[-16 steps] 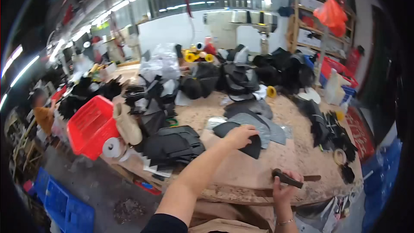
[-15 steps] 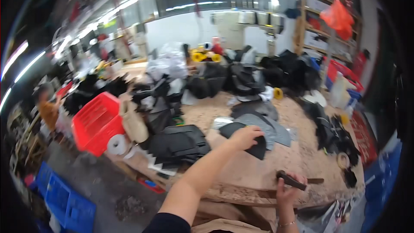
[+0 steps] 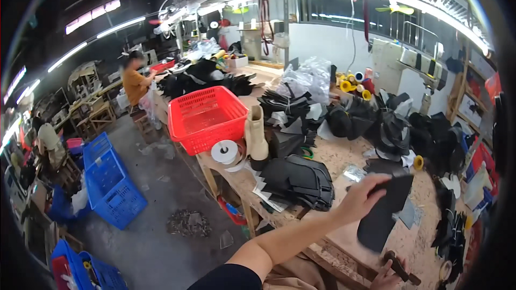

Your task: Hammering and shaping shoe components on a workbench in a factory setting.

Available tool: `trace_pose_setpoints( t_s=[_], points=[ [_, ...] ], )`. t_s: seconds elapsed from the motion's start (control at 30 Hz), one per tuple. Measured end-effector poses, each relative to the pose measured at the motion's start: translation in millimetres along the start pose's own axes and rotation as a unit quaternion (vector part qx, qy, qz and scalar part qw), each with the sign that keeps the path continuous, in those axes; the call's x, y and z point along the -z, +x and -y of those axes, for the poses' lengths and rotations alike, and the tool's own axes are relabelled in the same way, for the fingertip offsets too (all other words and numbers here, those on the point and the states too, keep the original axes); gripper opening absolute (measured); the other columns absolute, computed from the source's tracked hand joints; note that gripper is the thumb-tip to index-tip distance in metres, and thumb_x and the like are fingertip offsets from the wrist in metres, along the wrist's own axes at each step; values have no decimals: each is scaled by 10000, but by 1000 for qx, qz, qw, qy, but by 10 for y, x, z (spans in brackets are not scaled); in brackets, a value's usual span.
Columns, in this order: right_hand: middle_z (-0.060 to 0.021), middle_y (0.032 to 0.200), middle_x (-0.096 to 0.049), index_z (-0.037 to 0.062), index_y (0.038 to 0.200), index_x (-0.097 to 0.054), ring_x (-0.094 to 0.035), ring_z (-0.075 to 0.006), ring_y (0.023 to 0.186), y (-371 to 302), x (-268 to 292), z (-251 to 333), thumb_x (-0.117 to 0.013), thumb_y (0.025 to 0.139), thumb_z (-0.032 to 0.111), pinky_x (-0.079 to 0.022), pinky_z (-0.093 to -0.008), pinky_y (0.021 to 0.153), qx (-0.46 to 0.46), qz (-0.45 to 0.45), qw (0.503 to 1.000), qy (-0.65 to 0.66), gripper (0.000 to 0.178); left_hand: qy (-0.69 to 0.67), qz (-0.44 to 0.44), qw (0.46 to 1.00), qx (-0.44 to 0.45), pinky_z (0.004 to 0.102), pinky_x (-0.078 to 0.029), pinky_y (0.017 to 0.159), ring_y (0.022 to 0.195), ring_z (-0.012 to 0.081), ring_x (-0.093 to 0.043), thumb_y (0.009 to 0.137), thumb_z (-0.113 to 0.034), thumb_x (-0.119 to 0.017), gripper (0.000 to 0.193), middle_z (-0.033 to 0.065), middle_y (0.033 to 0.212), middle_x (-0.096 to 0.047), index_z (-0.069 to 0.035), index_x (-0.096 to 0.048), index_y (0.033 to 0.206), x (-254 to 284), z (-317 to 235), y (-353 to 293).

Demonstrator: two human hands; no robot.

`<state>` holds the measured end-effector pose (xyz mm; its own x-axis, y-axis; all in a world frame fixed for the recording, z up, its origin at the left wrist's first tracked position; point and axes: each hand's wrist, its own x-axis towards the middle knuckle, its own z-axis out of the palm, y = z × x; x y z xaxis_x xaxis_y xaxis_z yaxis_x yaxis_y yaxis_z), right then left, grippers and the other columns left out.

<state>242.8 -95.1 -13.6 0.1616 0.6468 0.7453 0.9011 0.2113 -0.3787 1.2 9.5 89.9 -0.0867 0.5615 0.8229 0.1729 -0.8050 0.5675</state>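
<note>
My left hand (image 3: 361, 200) pinches a flat black cut piece of material (image 3: 382, 216) by its upper left edge and holds it up over the workbench (image 3: 349, 239). The piece hangs tilted, its lower end blurred. Low in the view, my right hand (image 3: 388, 279) is closed around a short dark tool (image 3: 396, 264) at the bench's front edge; its exact kind is unclear. Left of my left hand lies a stack of black cut pieces (image 3: 298, 182). Behind the held piece, grey pieces (image 3: 409, 214) lie on the bench.
A red basket (image 3: 207, 121), a white roll (image 3: 224, 152) and a beige boot-shaped form (image 3: 257, 137) stand along the bench's left side. Black piles (image 3: 392, 129) and yellow spools (image 3: 352, 82) fill the back. Blue crates (image 3: 114, 188) stand on the floor. A seated person (image 3: 135, 80) works far left.
My left hand has lifted the black piece off the bench, where it lay over the grey pieces. My right hand keeps the dark tool. The view has swung left.
</note>
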Motion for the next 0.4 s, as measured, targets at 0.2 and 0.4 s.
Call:
trace_pose_setpoints(
  t_s=[0.2, 0.4],
  points=[
    [-210, 894, -675, -82, 949, -645, -661, -365, 800, -90, -144, -162, -705, 856, 288, -530, -440, 749, 2, -20, 999, 36, 386, 108, 89, 976, 168, 386, -481, 901, 1081, 370, -579, 860, -4, -603, 372, 188, 1177, -589, -29, -544, 1227, 179, 332, -888],
    [-199, 1463, -409, -16, 1423, -381, -381, -382, 1342, 183, -163, -580, -662, 872, 389, -225, -551, 1123, -240, 211, 940, -123, 740, 170, 125, 961, 179, 402, -400, 1041, 1233, 337, -507, 890, -43, -562, 549, 193, 1347, -514, -132, -410, 1410, -70, 560, -1050]
  ],
)
